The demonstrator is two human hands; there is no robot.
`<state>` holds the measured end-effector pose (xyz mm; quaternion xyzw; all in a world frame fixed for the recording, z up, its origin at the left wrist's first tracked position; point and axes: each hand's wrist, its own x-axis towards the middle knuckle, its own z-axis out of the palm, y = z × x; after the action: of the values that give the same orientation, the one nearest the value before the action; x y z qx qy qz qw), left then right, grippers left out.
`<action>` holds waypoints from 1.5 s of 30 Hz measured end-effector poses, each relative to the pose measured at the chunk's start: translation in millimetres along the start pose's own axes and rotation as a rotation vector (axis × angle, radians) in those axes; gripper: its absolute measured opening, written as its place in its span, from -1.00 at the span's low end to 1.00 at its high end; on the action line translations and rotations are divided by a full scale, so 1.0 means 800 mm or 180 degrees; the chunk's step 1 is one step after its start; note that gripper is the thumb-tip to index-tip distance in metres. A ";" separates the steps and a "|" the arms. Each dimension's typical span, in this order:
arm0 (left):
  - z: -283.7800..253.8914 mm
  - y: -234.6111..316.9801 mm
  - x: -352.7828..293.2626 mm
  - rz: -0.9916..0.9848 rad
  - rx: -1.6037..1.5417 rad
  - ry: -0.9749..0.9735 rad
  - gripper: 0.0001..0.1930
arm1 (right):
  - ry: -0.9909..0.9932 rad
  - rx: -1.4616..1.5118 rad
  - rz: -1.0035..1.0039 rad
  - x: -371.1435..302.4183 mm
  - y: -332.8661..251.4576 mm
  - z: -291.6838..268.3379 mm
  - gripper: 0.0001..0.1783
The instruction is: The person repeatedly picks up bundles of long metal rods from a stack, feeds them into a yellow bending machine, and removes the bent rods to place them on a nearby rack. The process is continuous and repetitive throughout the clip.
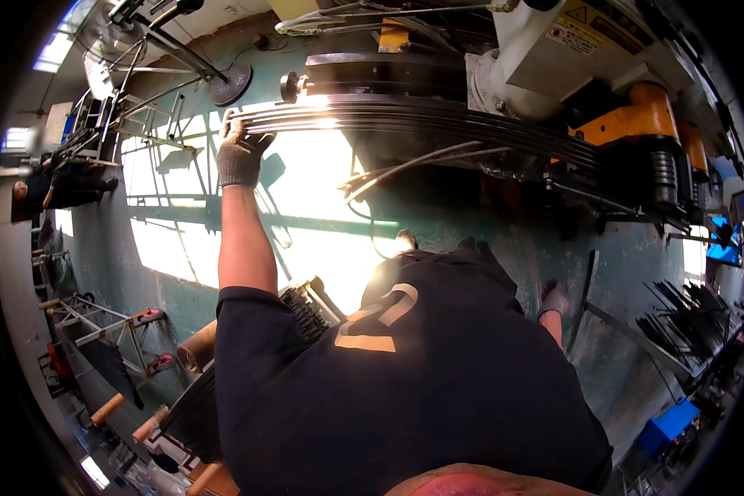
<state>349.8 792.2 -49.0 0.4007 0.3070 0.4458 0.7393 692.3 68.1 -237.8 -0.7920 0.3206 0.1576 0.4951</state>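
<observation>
My left hand (241, 157), in a brown knitted work glove, reaches forward to the left ends of several long thin metal bars (364, 116). Its fingers curl around those ends, while the thumb sits below them. The bars run side by side to the right, into a machine with an orange arm (628, 120). Low at my right side hangs my right hand (554, 299) in a greyish glove; its fingers are too small and dark to make out. I see nothing clearly held in it.
Behind the bars lies a dark machine beam (388, 73). Loose cables (422, 169) hang below them. A round-based stand (230, 84) is at far left. At right, a rack holds dark rods (686, 322), near a blue box (668, 426). A wheeled metal frame (120, 331) stands left.
</observation>
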 end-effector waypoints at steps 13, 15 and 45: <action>-0.017 -0.003 0.017 0.0102 -0.0510 0.0652 -0.38 | -0.0995 -0.1680 -0.2380 0.093 -0.029 0.095 -0.43; -0.001 -0.023 -0.009 0.0206 -0.0547 0.1107 -0.34 | -0.1091 -0.2049 -0.2348 0.105 -0.060 0.098 -0.42; 0.361 -0.362 -0.166 0.3359 0.6667 -0.3518 -0.88 | -0.0718 -0.2856 -0.2927 0.268 -0.092 0.000 -0.81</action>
<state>648.7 498.5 -145.7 0.9866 -0.0304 0.0073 -0.1599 900.7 15.5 -309.0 -0.9567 -0.2019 0.1304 0.1640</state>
